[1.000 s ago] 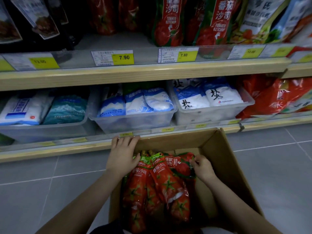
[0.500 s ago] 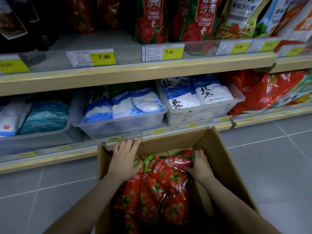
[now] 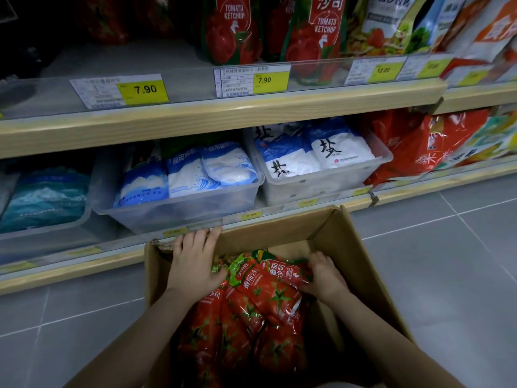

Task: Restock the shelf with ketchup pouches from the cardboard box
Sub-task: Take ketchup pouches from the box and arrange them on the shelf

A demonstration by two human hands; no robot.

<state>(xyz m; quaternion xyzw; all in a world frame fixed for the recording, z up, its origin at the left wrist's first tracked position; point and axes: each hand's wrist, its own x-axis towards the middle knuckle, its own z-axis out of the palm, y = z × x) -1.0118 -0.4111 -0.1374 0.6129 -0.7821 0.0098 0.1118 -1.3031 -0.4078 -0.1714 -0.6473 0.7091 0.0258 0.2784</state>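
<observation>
The ketchup pouches (image 3: 260,298) read "TOMATO KETCHUP" beside Chinese characters; shelf tags (image 3: 144,89) above show 7.90, 7.90 and 12.00; the left hand (image 3: 195,261) lies flat, fingers straight over the cardboard box (image 3: 349,247) rim, thumb against the pouches; the right hand (image 3: 324,275) curls round the top pouch's right edge; the pouches lie in the box, long axes running toward the shelf (image 3: 218,119), green tops farthest away.

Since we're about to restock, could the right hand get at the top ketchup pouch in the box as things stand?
Probably yes: the right hand already touches the top ketchup pouch, and the cardboard box stands open above it.
</observation>
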